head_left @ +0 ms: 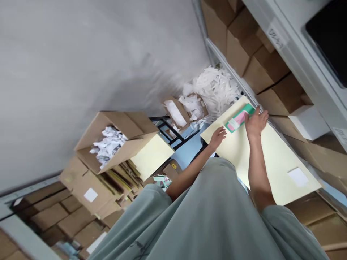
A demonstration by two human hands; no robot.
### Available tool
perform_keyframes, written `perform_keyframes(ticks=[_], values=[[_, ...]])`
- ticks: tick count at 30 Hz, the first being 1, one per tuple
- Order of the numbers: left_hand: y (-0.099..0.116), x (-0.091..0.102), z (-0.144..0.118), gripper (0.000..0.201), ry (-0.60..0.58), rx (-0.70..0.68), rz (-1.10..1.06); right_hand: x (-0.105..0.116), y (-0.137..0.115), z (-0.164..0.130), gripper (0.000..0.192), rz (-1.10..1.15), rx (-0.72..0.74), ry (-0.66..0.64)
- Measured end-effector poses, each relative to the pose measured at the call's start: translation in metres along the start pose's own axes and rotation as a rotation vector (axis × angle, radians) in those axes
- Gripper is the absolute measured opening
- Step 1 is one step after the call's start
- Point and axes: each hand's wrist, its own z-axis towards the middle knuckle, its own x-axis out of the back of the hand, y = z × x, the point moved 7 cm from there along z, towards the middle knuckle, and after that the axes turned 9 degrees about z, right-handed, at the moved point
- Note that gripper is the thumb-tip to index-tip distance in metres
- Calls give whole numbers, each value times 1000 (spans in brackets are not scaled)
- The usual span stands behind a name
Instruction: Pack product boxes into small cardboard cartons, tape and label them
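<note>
Packet point(238, 119) in green and pink lies on a cream board point(279, 157), the right hand point(255, 125) over one end with its fingers spread, the left hand point(217, 138) just beside the other, fingers loosely parted.

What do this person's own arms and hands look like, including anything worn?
The left hand and the right hand are bare, without gloves, and no watch or bracelet shows on either wrist. The forearms are uncovered; loose grey-green sleeves end around the elbows, matching the rest of the garment.
</note>
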Motion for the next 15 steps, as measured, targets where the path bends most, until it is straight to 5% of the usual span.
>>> perform_keyframes(ticks=[3, 8, 15], values=[[9, 29, -24, 28, -24, -87, -7, -2, -26, -45, 68, 12, 184, 39], [19, 98, -72, 27, 26, -226, -150, -38, -104, -133, 57, 84, 474, -125], [19, 233, -148, 27, 126, -451, -450, -78, -250, -255, 47, 174, 890, -208]])
